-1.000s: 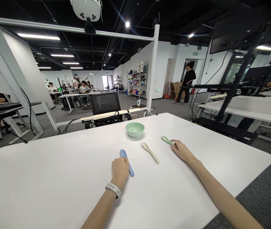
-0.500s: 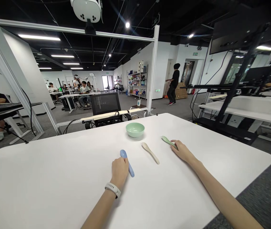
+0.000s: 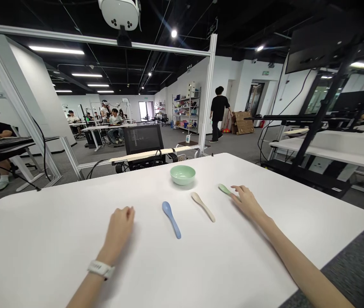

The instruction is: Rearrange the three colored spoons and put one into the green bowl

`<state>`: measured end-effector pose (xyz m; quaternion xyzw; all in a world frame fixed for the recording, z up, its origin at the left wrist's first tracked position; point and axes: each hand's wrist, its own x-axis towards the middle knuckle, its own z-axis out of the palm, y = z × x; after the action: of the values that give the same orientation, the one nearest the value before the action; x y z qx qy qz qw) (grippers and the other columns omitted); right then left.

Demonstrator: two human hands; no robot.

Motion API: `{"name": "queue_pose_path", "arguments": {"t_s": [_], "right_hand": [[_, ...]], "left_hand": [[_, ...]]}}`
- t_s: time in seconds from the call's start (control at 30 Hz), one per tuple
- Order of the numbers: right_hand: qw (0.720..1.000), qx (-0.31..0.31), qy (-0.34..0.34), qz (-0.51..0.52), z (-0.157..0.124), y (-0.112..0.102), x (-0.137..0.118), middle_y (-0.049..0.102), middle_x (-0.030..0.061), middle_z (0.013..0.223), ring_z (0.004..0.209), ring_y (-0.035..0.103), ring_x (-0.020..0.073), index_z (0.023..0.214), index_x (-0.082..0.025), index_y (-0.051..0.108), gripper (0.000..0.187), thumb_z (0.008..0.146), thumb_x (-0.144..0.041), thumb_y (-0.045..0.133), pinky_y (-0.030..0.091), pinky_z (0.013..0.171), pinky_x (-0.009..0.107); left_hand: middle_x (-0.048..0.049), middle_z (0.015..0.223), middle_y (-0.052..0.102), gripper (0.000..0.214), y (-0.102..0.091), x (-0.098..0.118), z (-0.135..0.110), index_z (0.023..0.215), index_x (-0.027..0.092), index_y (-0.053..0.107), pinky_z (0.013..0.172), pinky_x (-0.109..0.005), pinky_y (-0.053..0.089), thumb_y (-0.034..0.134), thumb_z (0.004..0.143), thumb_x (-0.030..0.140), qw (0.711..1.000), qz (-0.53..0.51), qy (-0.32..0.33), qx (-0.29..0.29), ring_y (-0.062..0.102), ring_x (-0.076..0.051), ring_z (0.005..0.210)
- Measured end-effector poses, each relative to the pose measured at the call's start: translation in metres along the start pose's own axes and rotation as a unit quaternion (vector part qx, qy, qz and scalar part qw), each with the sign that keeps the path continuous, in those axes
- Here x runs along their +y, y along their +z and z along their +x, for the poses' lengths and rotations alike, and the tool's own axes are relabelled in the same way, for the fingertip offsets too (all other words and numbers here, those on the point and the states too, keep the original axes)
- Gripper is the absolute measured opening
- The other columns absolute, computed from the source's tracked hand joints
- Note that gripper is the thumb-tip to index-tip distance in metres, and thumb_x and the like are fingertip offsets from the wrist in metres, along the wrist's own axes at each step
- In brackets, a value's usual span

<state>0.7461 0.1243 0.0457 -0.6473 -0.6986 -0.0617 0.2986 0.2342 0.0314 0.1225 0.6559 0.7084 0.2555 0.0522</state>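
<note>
My left hand [image 3: 119,226], with a pale watch band on the wrist, is over the left part of the white table. Its fingers are curled together and nothing shows in them. To its right lies a blue spoon [image 3: 171,220], apart from the hand. A cream spoon [image 3: 203,206] rests slanted in the middle. At the right, my right hand [image 3: 246,200] is over the handle of a light green spoon [image 3: 224,188], its fingers stretched and apart. The handle's end is hidden under this hand. Behind the spoons stands a green bowl [image 3: 182,176], upright.
The white table [image 3: 57,239] has its far edge just behind the bowl. Beyond it are a metal frame post [image 3: 208,94] and a black mesh chair [image 3: 143,139]. A person in black [image 3: 219,111] walks in the background; others sit farther off.
My left hand has come off the blue spoon and moved left. My right hand has loosened, its fingers lifting and spreading above the green spoon. The background person has moved left.
</note>
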Motion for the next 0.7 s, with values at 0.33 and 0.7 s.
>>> {"name": "queue_pose_path", "arguments": {"t_s": [0.33, 0.7], "right_hand": [[0.989, -0.086, -0.096, 0.067, 0.022, 0.017, -0.078, 0.069, 0.0163, 0.138, 0.129, 0.063, 0.0300, 0.135, -0.018, 0.068, 0.042, 0.102, -0.024, 0.043, 0.047, 0.115, 0.048], [0.986, -0.121, -0.096, 0.067, 0.015, 0.043, -0.090, 0.069, 0.0180, 0.144, 0.138, 0.062, 0.0325, 0.132, -0.014, 0.074, 0.044, 0.104, -0.022, 0.041, 0.046, 0.119, 0.049]], "left_hand": [[-0.0089, 0.122, 0.081, 0.054, -0.037, -0.209, -0.022, 0.107, 0.027, 0.072, 0.109, -0.057, 0.052, 0.035, 0.082, 0.057, 0.992, 0.111, -0.022, 0.057, 0.066, -0.039, 0.124], [-0.0177, 0.146, 0.070, 0.079, -0.010, -0.245, -0.027, 0.134, 0.012, 0.071, 0.121, -0.054, 0.047, 0.034, 0.084, 0.059, 0.990, 0.133, -0.033, 0.044, 0.061, -0.039, 0.141]]}}
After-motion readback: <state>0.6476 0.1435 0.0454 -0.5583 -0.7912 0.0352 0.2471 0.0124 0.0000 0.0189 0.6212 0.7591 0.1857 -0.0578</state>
